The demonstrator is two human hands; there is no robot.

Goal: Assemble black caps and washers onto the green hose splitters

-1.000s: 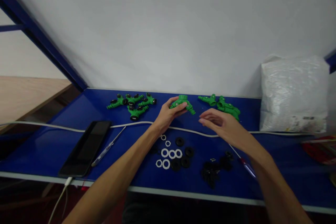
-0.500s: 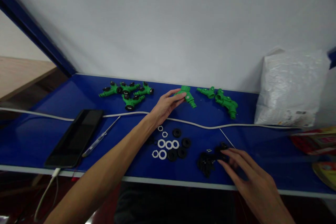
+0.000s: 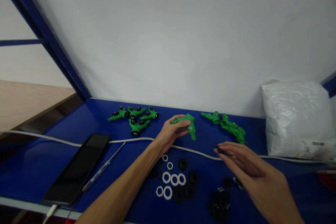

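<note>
My left hand [image 3: 169,133] grips a green Y-shaped hose splitter [image 3: 187,124] just above the blue bench, near the wall. My right hand [image 3: 245,166] hovers to its right, fingertips pinched on a small black part [image 3: 219,150]. Below my right hand lies a pile of small black parts [image 3: 219,203]. White rings [image 3: 172,179] and black washers [image 3: 187,180] lie between my forearms. Two bare green splitters [image 3: 228,126] lie at the back right. Several green splitters with black knobs [image 3: 135,117] lie at the back left.
A white cable [image 3: 126,141] runs across the blue bench [image 3: 52,147]. A dark phone [image 3: 77,168] and a slim screwdriver [image 3: 103,167] lie at the left. A white plastic bag [image 3: 295,119] stands at the right against the wall.
My right hand dropped to the pile of black parts, then rose again with a small black part towards the splitter. My left hand kept hold of the green splitter.
</note>
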